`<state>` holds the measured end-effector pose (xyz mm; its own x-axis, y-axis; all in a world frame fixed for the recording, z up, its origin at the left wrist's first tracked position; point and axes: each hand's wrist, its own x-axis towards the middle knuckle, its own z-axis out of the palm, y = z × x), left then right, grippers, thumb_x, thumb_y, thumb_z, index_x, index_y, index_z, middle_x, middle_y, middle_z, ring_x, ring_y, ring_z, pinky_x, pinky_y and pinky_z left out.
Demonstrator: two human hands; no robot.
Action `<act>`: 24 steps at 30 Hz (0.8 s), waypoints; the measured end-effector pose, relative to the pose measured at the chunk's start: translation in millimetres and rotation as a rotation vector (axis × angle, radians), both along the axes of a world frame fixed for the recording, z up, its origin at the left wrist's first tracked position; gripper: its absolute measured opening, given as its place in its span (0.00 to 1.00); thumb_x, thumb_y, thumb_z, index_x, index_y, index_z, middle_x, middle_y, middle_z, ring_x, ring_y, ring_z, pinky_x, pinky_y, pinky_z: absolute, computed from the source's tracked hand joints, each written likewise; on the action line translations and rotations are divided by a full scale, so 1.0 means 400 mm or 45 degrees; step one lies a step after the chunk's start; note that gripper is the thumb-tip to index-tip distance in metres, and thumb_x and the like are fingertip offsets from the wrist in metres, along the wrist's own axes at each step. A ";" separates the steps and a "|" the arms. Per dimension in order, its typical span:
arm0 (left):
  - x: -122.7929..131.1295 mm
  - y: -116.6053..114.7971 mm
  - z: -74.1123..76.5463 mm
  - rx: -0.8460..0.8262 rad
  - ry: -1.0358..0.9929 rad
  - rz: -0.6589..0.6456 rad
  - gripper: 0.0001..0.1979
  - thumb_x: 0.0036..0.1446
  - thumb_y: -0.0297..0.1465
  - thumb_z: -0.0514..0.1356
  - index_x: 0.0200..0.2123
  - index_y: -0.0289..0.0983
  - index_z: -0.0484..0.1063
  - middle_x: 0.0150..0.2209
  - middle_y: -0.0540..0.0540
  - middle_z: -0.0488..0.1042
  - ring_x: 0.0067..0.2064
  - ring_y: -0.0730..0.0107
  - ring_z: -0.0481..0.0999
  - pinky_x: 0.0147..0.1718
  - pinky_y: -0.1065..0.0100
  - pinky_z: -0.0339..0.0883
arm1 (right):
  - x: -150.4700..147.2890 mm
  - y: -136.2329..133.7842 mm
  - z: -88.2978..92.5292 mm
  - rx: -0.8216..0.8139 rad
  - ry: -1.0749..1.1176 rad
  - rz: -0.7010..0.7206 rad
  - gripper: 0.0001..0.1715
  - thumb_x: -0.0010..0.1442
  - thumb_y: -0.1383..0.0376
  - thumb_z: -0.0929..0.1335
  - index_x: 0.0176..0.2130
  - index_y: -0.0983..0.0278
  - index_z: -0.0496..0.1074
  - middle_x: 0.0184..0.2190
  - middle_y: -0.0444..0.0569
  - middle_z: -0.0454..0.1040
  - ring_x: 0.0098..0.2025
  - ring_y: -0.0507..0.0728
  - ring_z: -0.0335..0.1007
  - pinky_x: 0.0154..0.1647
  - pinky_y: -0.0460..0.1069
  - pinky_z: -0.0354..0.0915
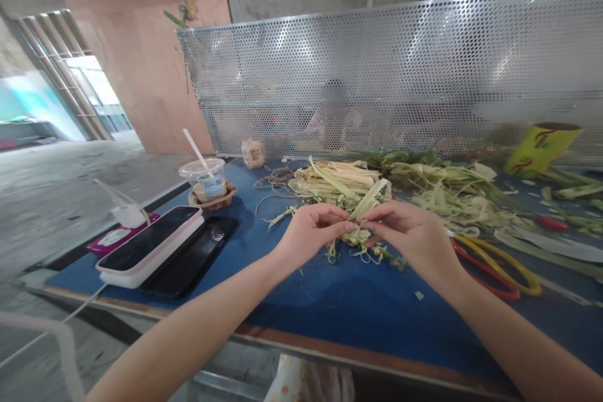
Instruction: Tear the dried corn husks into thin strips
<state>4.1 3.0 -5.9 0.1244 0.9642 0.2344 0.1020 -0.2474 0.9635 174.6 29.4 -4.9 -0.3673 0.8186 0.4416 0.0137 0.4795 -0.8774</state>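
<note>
My left hand (311, 229) and my right hand (414, 235) meet over the middle of the table, thumbs and forefingers pinched. Between them is a pale green leaf strip (370, 199), its flat end sticking up and away from me. The exact spot where the fingertips grip it is partly hidden. Below the fingers lie curled green leaf scraps (360, 239). Just beyond the hands is a bundle of pale yellow leaf strips (348, 176), with thin brown cords (277, 179) at its left.
Red-and-yellow-handled scissors (506, 264) lie right of my right hand. Loose green leaves (461, 195) and a yellow tube (541, 147) are at the right. A lidded cup (207, 183), phone (151, 239) and black tray (191, 257) stand left. A perforated metal screen (400, 69) borders the back.
</note>
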 end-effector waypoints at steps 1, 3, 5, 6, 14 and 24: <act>0.002 -0.002 0.002 0.005 0.013 0.016 0.11 0.42 0.35 0.63 0.28 0.34 0.71 0.18 0.54 0.67 0.18 0.82 0.60 0.18 0.76 0.53 | -0.001 0.000 -0.001 -0.008 0.025 0.006 0.08 0.48 0.62 0.69 0.28 0.64 0.69 0.25 0.45 0.73 0.24 0.53 0.72 0.26 0.48 0.73; 0.007 -0.007 0.006 0.038 0.065 0.059 0.10 0.41 0.34 0.64 0.26 0.33 0.72 0.19 0.52 0.69 0.19 0.82 0.60 0.19 0.76 0.54 | -0.003 0.001 -0.005 -0.024 0.066 0.008 0.09 0.47 0.62 0.70 0.27 0.64 0.67 0.25 0.44 0.72 0.26 0.53 0.72 0.28 0.48 0.73; 0.012 -0.011 0.009 0.075 0.128 0.099 0.09 0.41 0.34 0.64 0.24 0.33 0.73 0.20 0.51 0.70 0.20 0.81 0.62 0.20 0.76 0.56 | -0.004 0.002 -0.009 -0.037 0.087 0.000 0.11 0.46 0.61 0.70 0.26 0.64 0.65 0.24 0.44 0.71 0.26 0.53 0.71 0.28 0.49 0.73; 0.013 -0.012 0.009 0.087 0.148 0.111 0.09 0.40 0.34 0.64 0.24 0.33 0.73 0.21 0.50 0.71 0.21 0.80 0.63 0.21 0.75 0.57 | -0.005 0.003 -0.010 -0.036 0.092 -0.009 0.12 0.46 0.61 0.70 0.26 0.64 0.64 0.24 0.45 0.71 0.27 0.53 0.71 0.28 0.50 0.73; 0.022 -0.013 -0.001 0.141 0.230 0.132 0.08 0.43 0.34 0.62 0.25 0.34 0.75 0.25 0.48 0.74 0.24 0.75 0.66 0.24 0.73 0.59 | -0.012 0.012 -0.021 0.089 0.032 -0.123 0.15 0.46 0.61 0.70 0.25 0.63 0.59 0.25 0.47 0.70 0.29 0.55 0.69 0.28 0.49 0.68; 0.024 -0.025 0.013 0.291 0.318 0.098 0.08 0.45 0.33 0.61 0.26 0.34 0.75 0.24 0.48 0.72 0.24 0.76 0.63 0.23 0.73 0.55 | -0.017 -0.016 0.010 -0.041 0.137 -0.159 0.29 0.37 0.63 0.74 0.30 0.60 0.52 0.17 0.36 0.66 0.19 0.50 0.64 0.17 0.43 0.61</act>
<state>13.5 -7.1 -0.6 0.1342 0.8989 0.4170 0.3545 -0.4365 0.8269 167.7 22.9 -0.8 -0.2139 0.8691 0.4459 -0.0231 0.4518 -0.8918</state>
